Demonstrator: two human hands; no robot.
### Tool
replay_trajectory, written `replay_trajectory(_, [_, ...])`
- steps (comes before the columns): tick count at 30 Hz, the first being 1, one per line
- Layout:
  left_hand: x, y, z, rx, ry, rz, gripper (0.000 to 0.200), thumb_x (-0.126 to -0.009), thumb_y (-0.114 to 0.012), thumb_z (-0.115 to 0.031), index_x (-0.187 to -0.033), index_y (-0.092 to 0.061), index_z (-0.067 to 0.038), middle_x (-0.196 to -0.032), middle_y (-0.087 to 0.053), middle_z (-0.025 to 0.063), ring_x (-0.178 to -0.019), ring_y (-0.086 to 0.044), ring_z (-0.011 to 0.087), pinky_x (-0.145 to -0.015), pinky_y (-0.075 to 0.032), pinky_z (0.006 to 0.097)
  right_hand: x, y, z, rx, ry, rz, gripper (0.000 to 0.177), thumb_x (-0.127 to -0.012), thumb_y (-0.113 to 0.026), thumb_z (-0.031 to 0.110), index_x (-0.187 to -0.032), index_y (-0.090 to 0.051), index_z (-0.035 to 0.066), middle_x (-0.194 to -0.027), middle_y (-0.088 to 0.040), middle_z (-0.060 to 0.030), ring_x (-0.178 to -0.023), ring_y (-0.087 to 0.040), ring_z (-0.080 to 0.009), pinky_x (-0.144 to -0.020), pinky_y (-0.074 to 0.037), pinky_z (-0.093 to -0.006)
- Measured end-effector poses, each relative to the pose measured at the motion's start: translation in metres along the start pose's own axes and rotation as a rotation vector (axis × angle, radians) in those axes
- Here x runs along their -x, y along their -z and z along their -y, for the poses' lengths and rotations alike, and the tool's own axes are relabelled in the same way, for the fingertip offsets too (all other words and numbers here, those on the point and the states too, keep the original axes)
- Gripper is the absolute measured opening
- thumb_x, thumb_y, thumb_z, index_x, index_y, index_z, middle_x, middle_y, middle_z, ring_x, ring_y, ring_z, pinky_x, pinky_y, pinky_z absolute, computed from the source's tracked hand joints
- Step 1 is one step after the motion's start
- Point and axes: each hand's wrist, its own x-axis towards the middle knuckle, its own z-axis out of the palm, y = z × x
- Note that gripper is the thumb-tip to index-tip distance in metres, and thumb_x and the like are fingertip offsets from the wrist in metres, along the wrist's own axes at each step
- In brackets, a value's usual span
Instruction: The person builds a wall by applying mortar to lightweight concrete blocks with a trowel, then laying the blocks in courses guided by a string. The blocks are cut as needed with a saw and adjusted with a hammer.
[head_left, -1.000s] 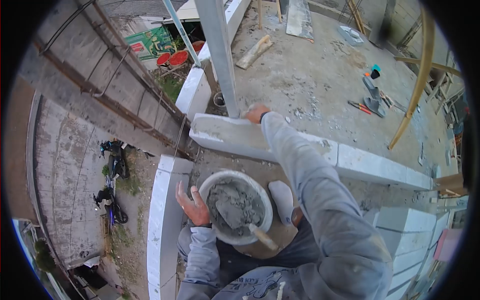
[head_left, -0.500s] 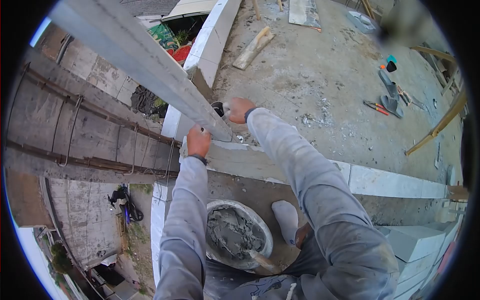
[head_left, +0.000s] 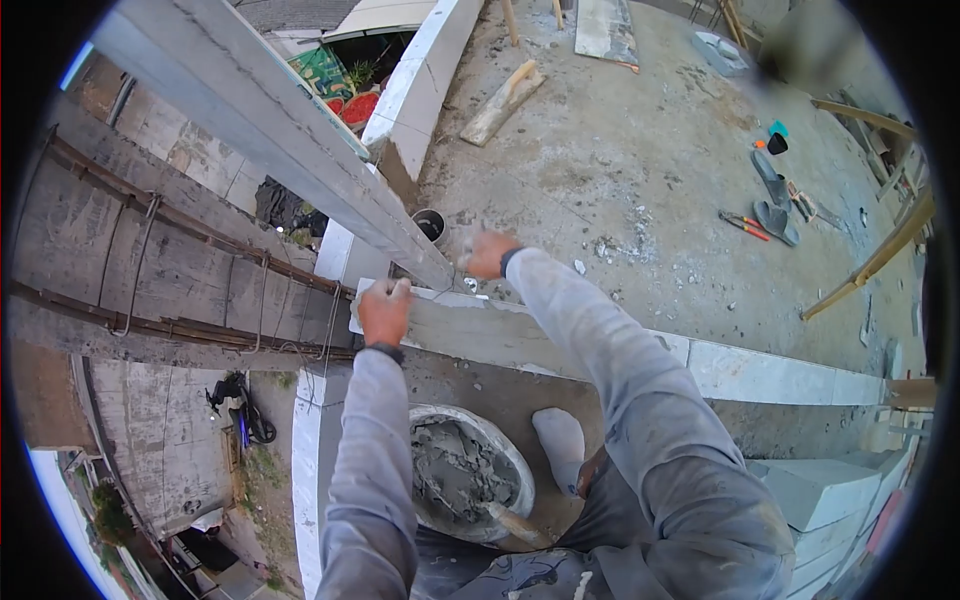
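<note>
My left hand (head_left: 384, 312) is closed at the left end of a low block wall (head_left: 480, 329), beside the foot of a grey column (head_left: 290, 140). What its fingers hold, if anything, is too small to make out. My right hand (head_left: 488, 254) is over the far side of the wall, smeared by motion. A small dark cup (head_left: 428, 225) stands between it and the column. Below my arms sits a round tub of grey mortar (head_left: 462, 470) with a wooden handle (head_left: 518, 524) sticking out of it.
Rusty rebar (head_left: 200, 235) runs to the left above a drop, with a motorcycle (head_left: 240, 408) far below. On the floor beyond lie a wooden float (head_left: 503, 103), pliers (head_left: 744, 225) and sandals (head_left: 776, 222). White blocks (head_left: 825, 490) are stacked at the lower right.
My right hand has moved down and right, away from the column and the cup, which now shows more fully. My left hand has shifted slightly down and left. The whole view has shifted a little.
</note>
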Motion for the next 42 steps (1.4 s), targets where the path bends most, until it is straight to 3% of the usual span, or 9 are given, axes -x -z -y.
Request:
replay_trajectory(8, [0.088,0.003,-0.054,0.239,0.061,0.213,0.030,-0.078,-0.060,-0.028,-0.079,-0.065,0.001,-0.066,-0.062,0.0089,-0.060,-0.056,0.0181,-0.059,-0.043,0.0332,-0.014,-0.054,0.003,0.117,0.059,0.186,0.030,-0.067,-0.054,0.023,-0.085,-0.067,0.003,-0.093,-0.063,-0.0200,-0.087,-0.062,-0.0319,-0.076,-0.049,-0.0392])
replay_trajectory(10, [0.085,-0.002,-0.047,0.152,-0.070,0.371,0.031,-0.076,-0.060,-0.022,-0.093,-0.064,0.003,-0.082,-0.065,0.0129,-0.072,-0.059,0.0196,-0.069,-0.046,0.0327,0.031,-0.007,0.030,-0.014,-0.201,-0.022,0.028,-0.067,-0.056,0.022,-0.086,-0.067,0.004,-0.093,-0.063,-0.0181,-0.089,-0.062,-0.0300,-0.079,-0.048,-0.0388])
replay_trajectory(17, [-0.014,-0.015,0.028,0.194,-0.124,0.038,0.026,-0.081,-0.052,-0.011,-0.102,-0.059,0.004,-0.081,-0.060,0.0089,-0.075,-0.057,0.0181,-0.067,-0.045,0.0291,0.009,0.013,0.042,0.046,0.036,-0.275,0.020,-0.069,-0.061,0.018,-0.084,-0.065,0.007,-0.092,-0.064,-0.0158,-0.093,-0.060,-0.0294,-0.081,-0.047,-0.0393])
replay_trajectory(20, [-0.065,-0.034,0.064,-0.214,-0.248,0.166,0.024,-0.082,-0.052,-0.013,-0.100,-0.058,0.003,-0.084,-0.060,0.0085,-0.078,-0.058,0.0198,-0.066,-0.046,0.0303,0.004,0.014,0.045,0.175,0.165,-0.440,0.020,-0.065,-0.064,0.020,-0.082,-0.065,0.010,-0.090,-0.063,-0.0106,-0.095,-0.057,-0.0271,-0.086,-0.040,-0.0409])
replay_trajectory(22, [-0.078,-0.048,0.080,0.800,0.088,0.305,0.025,-0.082,-0.052,-0.016,-0.100,-0.058,0.001,-0.087,-0.060,0.0088,-0.080,-0.059,0.0218,-0.065,-0.047,0.0332,-0.006,0.013,0.048,0.282,0.155,-0.452,0.017,-0.067,-0.062,0.021,-0.082,-0.065,0.012,-0.088,-0.062,-0.0080,-0.092,-0.056,-0.0240,-0.088,-0.035,-0.0400])
replay_trajectory(26, [-0.103,-0.045,0.106,0.525,-0.168,0.452,0.026,-0.079,-0.056,-0.012,-0.100,-0.056,0.003,-0.097,-0.059,0.0113,-0.082,-0.058,0.0197,-0.067,-0.048,0.0323,-0.016,0.010,0.057,0.448,0.218,-0.510,0.017,-0.072,-0.057,0.022,-0.080,-0.066,0.011,-0.085,-0.062,-0.0061,-0.089,-0.056,-0.0212,-0.087,-0.034,-0.0389])
replay_trajectory(30, [-0.119,-0.044,0.099,0.448,-0.049,0.620,0.031,-0.085,-0.051,-0.024,-0.103,-0.055,0.000,-0.095,-0.058,0.0096,-0.082,-0.057,0.0188,-0.064,-0.048,0.0333,-0.011,0.019,0.064,0.620,0.147,-0.544,0.020,-0.074,-0.055,0.020,-0.089,-0.063,0.009,-0.091,-0.060,-0.0073,-0.094,-0.054,-0.0210,-0.089,-0.032,-0.0388])
replay_trajectory(36, [-0.107,-0.035,0.084,0.390,0.052,0.358,0.023,-0.088,-0.047,-0.025,-0.094,-0.057,-0.004,-0.077,-0.056,0.0048,-0.062,-0.052,0.0123,-0.051,-0.043,0.0252,0.044,0.019,0.032,-0.034,-0.038,-0.712,0.043,-0.071,-0.060,0.024,-0.108,-0.051,0.003,-0.110,-0.053,-0.0168,-0.111,-0.046,-0.0293,-0.090,-0.032,-0.0463])
replay_trajectory(42, [-0.091,-0.026,0.075,0.630,0.287,0.293,0.015,-0.089,-0.048,-0.021,-0.096,-0.054,-0.010,-0.067,-0.049,-0.0021,-0.053,-0.046,0.0051,-0.043,-0.036,0.0184,0.087,0.006,0.030,-0.032,-0.036,-0.239,0.029,-0.075,-0.057,0.024,-0.092,-0.061,0.002,-0.096,-0.061,-0.0175,-0.097,-0.055,-0.0333,-0.088,-0.034,-0.0503])
